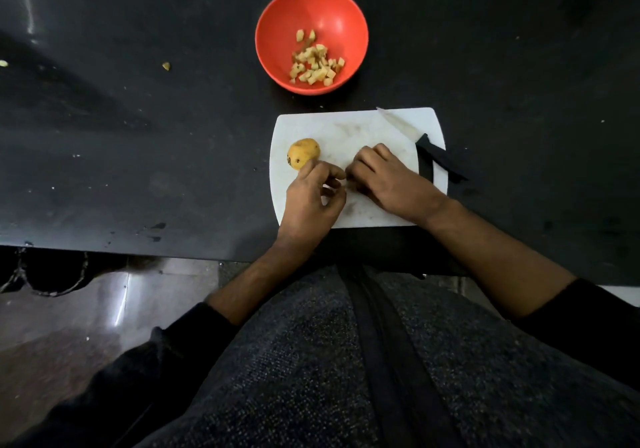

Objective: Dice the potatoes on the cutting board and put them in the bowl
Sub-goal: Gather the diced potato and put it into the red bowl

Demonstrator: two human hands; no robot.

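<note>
On the far left of the dark counter [138,136] I see a stray scrap [166,66] lying well apart from everything else, likely a piece that flew off during cutting. Moving right, a whole potato [303,153] sits on the left part of the white board [346,125], waiting to be cut. My left hand [313,198] is just beside it with fingers curled; I cannot tell whether it grips anything. Its fingertips meet those of my right hand [384,179], also curled, knuckles up, its contents hidden. Beyond the board, the red bowl [277,18] holds diced potato [317,61]. Farthest right, the knife [415,139] rests on the board's corner, set aside to free both hands.
</note>
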